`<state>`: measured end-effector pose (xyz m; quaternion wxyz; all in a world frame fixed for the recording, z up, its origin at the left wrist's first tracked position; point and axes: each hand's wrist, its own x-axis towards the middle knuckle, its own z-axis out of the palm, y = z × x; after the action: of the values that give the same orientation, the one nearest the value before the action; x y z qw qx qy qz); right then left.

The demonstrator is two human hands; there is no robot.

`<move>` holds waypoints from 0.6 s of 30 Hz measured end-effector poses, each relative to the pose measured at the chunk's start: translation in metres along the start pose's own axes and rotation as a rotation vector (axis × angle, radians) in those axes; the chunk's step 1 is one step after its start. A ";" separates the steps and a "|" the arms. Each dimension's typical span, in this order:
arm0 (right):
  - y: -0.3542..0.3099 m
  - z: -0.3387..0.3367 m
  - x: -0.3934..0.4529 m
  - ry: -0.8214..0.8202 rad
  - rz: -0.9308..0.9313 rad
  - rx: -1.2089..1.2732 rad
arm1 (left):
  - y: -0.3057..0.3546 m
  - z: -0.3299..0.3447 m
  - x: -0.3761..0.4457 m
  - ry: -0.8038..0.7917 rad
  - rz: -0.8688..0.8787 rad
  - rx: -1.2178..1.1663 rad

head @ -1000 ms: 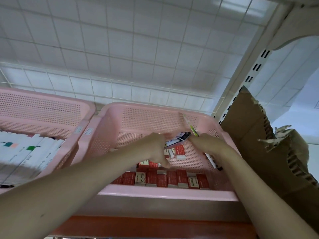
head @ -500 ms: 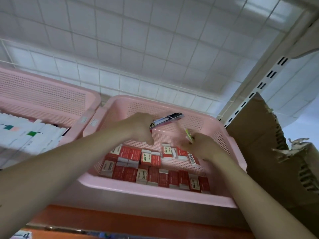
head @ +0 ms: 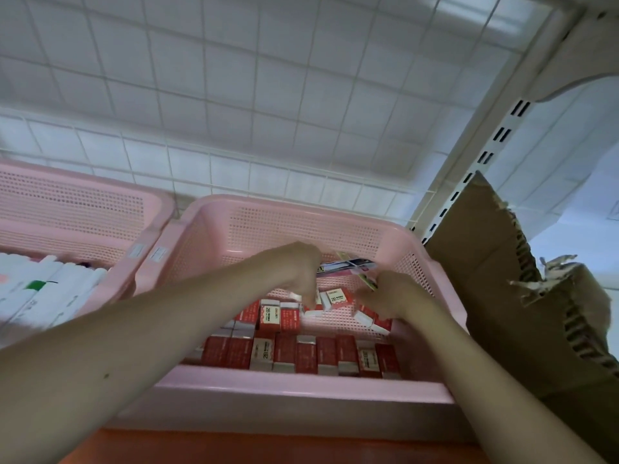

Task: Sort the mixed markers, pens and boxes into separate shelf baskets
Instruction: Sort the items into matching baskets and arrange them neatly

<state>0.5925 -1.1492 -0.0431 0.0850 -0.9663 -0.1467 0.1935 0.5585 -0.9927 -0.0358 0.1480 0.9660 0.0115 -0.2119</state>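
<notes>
Forearms fill the near view as we reach over the front rim of the pink basket point(head: 301, 386), which sits on a pale shelf above an orange edge point(head: 268, 447). Inside it, red-and-white boxes point(head: 301, 354) lie in a tidy front row, with looser ones behind. We judge the step in hand to be picking the strays out of this box basket. Our left hand point(head: 301, 272) has its fingers curled, pinching a flat dark-and-pink pack point(head: 348, 265) by one end and holding it above the boxes. Our right hand point(head: 388, 296) is curled round a thin yellow-green pen point(head: 363, 279), its knuckles touching the loose boxes at the right wall. Next, we think, both finds must be lifted clear of the rim without dragging boxes along, then carried to their own basket. To the left, touching this one, a second pink basket point(head: 83, 209) holds white markers point(head: 43, 289). Torn cardboard point(head: 502, 296) stands at the right. Behind are a white wire grid point(head: 234, 95) and a slotted upright point(head: 495, 139).
</notes>
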 end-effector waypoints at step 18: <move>-0.002 0.003 -0.007 -0.047 0.094 -0.103 | 0.004 0.001 -0.004 -0.057 0.035 0.150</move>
<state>0.5849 -1.1493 -0.0431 0.0227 -0.9704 -0.1130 0.2124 0.5551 -0.9961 -0.0337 0.0791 0.9680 -0.0253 -0.2369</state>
